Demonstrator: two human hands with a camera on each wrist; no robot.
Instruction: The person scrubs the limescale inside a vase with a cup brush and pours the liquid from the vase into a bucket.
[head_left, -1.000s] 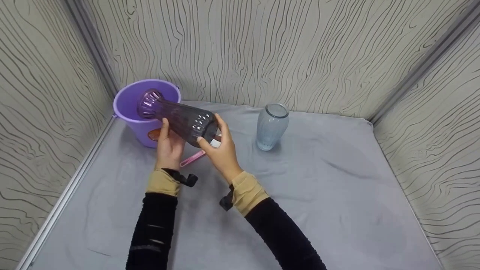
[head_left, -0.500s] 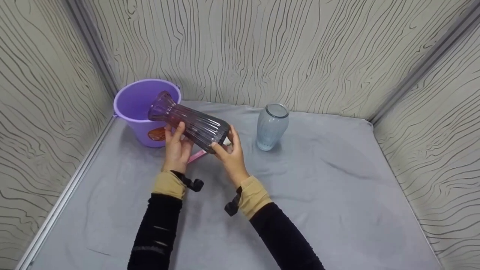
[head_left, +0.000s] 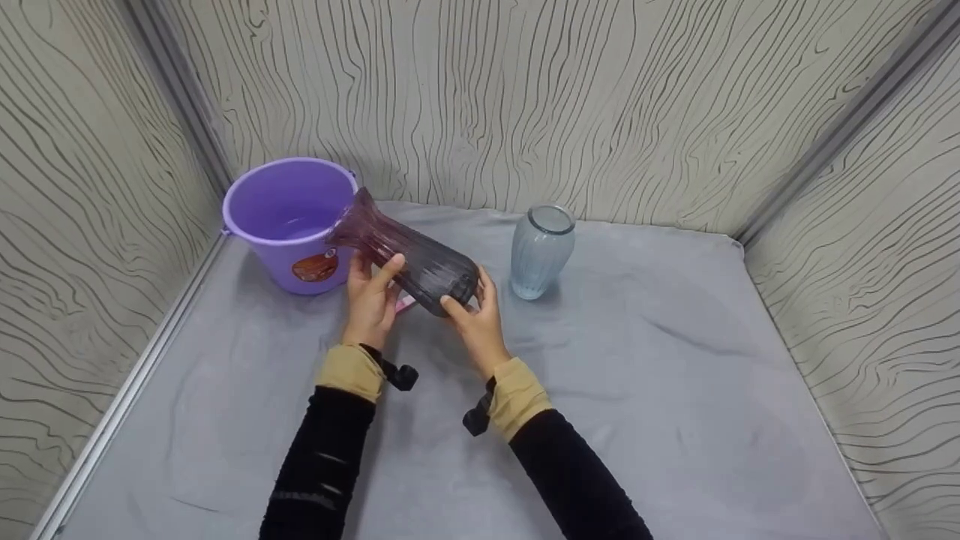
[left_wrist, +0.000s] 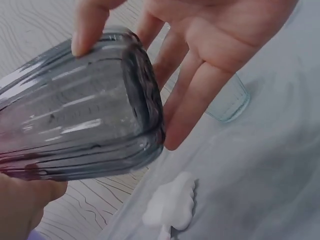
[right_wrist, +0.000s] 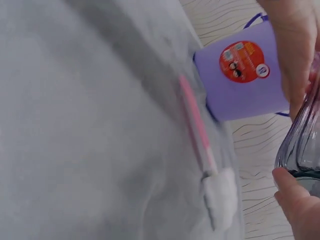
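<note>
1. Left hand [head_left: 369,300] grips the mid-body of the purple ribbed glass vase [head_left: 409,251], fingers curled round it; the vase is held clear of the surface, tilted, its flared mouth towards the purple bucket [head_left: 289,217]
2. Right hand [head_left: 474,315] supports the base end of the vase, thumb on one side and fingers spread against the bottom, as the left wrist view shows [left_wrist: 200,65]; this reads as a cradle more than a firm clasp
3. Risk: smooth glass held near its two ends could slip or roll out of the grip if either hand eases off; the padded grey surface [head_left: 637,390] would soften a drop, but the bucket rim would not
4. Risk: the mouth of the vase lies just beside the bucket rim; a careless swing could knock glass against plastic or tip the bucket, which appears to hold some water
5. Risk: the clear blue-grey glass vase [head_left: 541,251] stands upright near the right hand; an elbow or base swing to that side could topple it
6. Note: a pink-handled brush with a white head [right_wrist: 205,150] lies on the surface under the hands; setting the vase down on it would leave it unsteady
</note>
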